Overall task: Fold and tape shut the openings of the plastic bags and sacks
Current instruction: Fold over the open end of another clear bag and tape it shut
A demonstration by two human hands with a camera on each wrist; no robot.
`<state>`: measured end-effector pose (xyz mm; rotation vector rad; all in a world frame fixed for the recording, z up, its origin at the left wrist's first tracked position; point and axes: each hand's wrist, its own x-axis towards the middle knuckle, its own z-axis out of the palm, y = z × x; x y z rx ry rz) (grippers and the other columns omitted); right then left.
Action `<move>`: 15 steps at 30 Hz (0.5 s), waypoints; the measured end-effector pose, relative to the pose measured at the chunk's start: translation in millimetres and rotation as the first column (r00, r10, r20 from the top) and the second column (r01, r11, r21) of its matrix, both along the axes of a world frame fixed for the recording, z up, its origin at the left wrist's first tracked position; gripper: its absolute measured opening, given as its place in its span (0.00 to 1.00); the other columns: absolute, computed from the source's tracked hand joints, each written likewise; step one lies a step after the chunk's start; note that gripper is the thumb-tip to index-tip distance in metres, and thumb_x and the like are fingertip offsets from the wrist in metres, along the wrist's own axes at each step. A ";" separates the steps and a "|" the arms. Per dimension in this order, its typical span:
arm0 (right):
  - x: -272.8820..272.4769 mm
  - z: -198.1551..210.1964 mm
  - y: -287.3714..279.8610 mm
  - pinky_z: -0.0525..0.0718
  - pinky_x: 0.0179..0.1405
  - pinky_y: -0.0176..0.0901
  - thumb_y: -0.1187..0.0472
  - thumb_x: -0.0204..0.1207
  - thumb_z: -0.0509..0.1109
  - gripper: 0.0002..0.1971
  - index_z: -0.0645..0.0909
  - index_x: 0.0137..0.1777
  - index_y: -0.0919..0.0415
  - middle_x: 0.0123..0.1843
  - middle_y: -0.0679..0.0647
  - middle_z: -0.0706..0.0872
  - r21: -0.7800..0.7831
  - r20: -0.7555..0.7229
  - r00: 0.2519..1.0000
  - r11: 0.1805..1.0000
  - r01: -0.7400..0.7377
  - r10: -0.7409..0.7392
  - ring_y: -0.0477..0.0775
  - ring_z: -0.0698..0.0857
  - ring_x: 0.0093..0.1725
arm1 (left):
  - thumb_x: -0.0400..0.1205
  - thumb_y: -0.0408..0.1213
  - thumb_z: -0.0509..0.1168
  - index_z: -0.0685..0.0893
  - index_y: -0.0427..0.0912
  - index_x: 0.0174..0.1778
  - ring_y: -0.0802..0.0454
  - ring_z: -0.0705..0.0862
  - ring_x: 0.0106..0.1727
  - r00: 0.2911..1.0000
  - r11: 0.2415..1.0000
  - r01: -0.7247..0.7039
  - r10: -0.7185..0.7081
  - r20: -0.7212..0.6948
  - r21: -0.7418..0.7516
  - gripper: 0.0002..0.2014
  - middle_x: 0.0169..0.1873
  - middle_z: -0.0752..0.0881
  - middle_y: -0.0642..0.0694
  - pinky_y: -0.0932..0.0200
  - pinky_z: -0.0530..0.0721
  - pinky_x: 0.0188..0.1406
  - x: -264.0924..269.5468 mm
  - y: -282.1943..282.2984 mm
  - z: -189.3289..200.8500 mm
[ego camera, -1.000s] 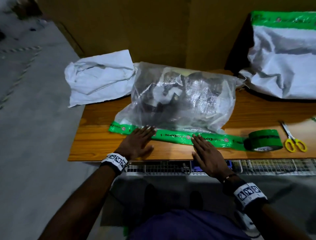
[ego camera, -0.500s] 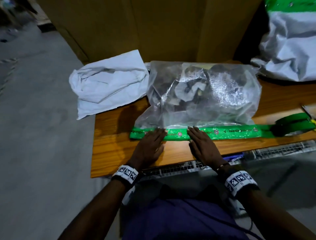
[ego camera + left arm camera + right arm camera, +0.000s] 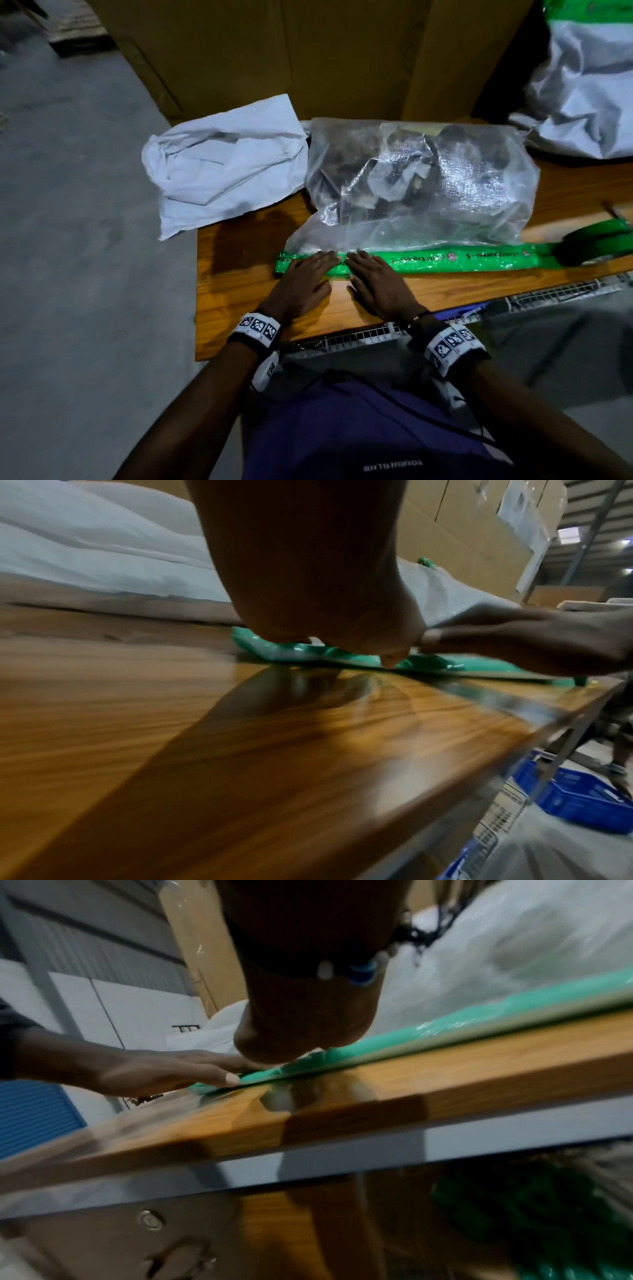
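**Green tape pressed flat along the mouth of a clear bag on a wooden table**

A clear plastic bag, filled with dark crumpled contents, is laid on a wood-grain table. Its near edge is covered by a strip of green printed tape that runs left to right, parallel to the table's front edge. At the right the strip is joined to a green tape roll, which is cut off by the frame edge.

The left hand is laid palm down, fingers straight and close together, with the fingertips pressed on the left end of the tape. The right hand is placed just beside it in the same flat pose, its fingers on the tape too. The two hands are seen nearly touching in the left wrist view, where the tape is wrinkled beneath them. Marker bands are worn on both wrists.

A crumpled white sack is draped over the table's far left corner, just beside the clear bag. A second white sack with green tape at its top is seen at the far right. Large cardboard sheets are stood behind the table. A grey concrete floor is seen to the left. A wire mesh shelf is fitted under the front edge, and a blue crate is seen below.
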<state>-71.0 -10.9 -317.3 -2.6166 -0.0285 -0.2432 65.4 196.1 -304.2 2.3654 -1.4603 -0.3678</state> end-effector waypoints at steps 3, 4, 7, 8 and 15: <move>0.1 -11.0 1.8 0.63 0.89 0.56 0.51 0.93 0.54 0.25 0.74 0.86 0.59 0.87 0.55 0.73 0.030 -0.011 1.000 0.999 0.029 -0.029 0.55 0.65 0.90 | 0.90 0.47 0.61 0.65 0.44 0.90 0.45 0.63 0.90 0.997 0.996 -0.022 0.028 0.075 -0.083 0.31 0.89 0.66 0.44 0.44 0.64 0.87 8.2 22.2 -0.9; -1.1 -12.3 1.1 0.62 0.89 0.55 0.52 0.93 0.53 0.25 0.73 0.86 0.59 0.88 0.54 0.72 0.024 -0.007 1.000 0.999 0.030 -0.029 0.55 0.64 0.90 | 0.90 0.50 0.59 0.62 0.44 0.91 0.45 0.61 0.90 0.991 0.997 -0.059 0.065 0.120 -0.050 0.33 0.90 0.64 0.44 0.43 0.64 0.87 11.1 30.0 -0.5; -1.4 -14.8 -0.5 0.58 0.90 0.52 0.52 0.93 0.55 0.26 0.70 0.88 0.59 0.90 0.53 0.69 0.007 -0.017 1.000 1.000 0.007 -0.007 0.52 0.60 0.92 | 0.91 0.57 0.54 0.48 0.50 0.94 0.52 0.47 0.93 0.990 0.992 -0.082 0.069 0.126 0.096 0.37 0.92 0.50 0.50 0.43 0.50 0.92 15.2 46.4 -3.1; -1.1 -14.8 -1.7 0.57 0.90 0.50 0.52 0.92 0.55 0.27 0.69 0.89 0.58 0.90 0.52 0.68 0.004 -0.029 1.000 1.000 0.007 -0.007 0.51 0.59 0.92 | 0.92 0.58 0.54 0.46 0.50 0.94 0.53 0.44 0.93 0.992 0.991 -0.072 0.060 0.107 0.110 0.38 0.92 0.48 0.51 0.44 0.46 0.92 16.8 46.6 -3.8; -2.4 -7.9 -9.1 0.59 0.89 0.49 0.48 0.92 0.55 0.28 0.69 0.89 0.57 0.90 0.51 0.68 -0.034 -0.061 0.998 0.999 -0.021 0.019 0.50 0.61 0.91 | 0.91 0.61 0.54 0.50 0.50 0.94 0.51 0.50 0.93 0.993 0.991 -0.076 0.065 0.103 0.108 0.38 0.93 0.53 0.50 0.43 0.49 0.92 18.9 43.3 -5.1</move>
